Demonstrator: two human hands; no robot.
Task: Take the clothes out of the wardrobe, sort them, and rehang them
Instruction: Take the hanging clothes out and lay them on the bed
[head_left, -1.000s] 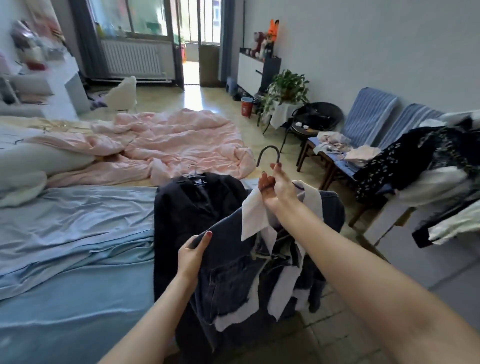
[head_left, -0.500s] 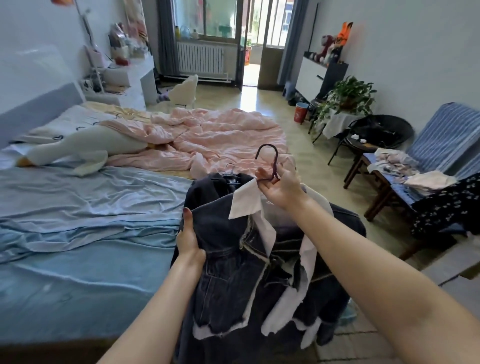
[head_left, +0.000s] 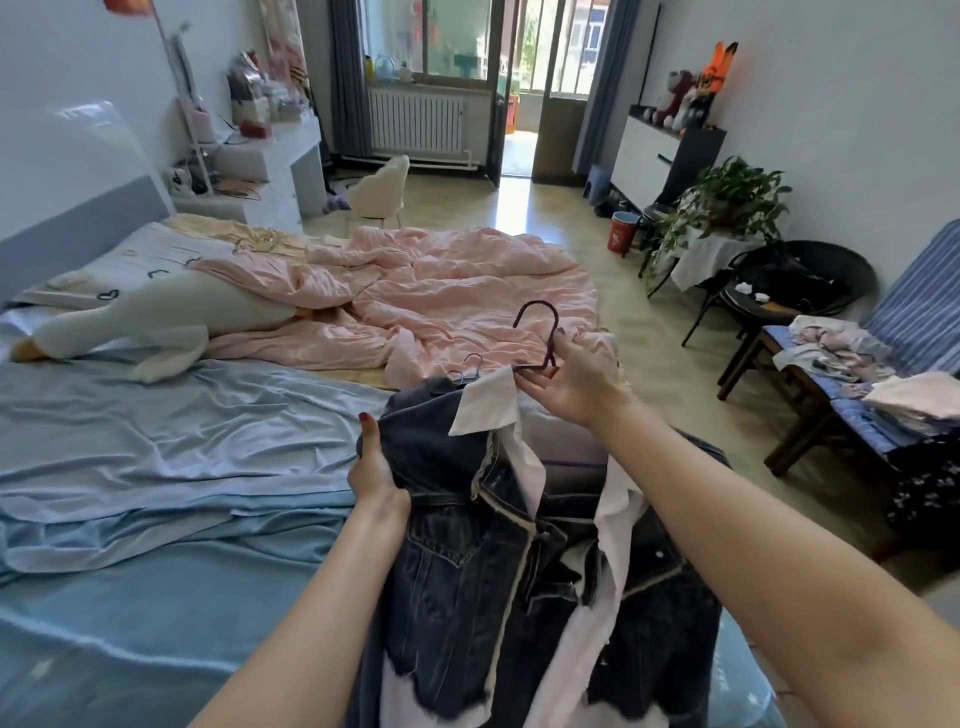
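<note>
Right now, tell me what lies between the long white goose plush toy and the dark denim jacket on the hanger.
In the head view, only rumpled light blue bedsheet lies between the goose plush and the denim jacket, gripped by the left hand.

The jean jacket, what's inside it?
A white shirt shows inside the open jean jacket, its collar and front hanging out. The hanger pokes out on top, gripped by the right hand. The hanger's shoulders are covered by cloth.
</note>
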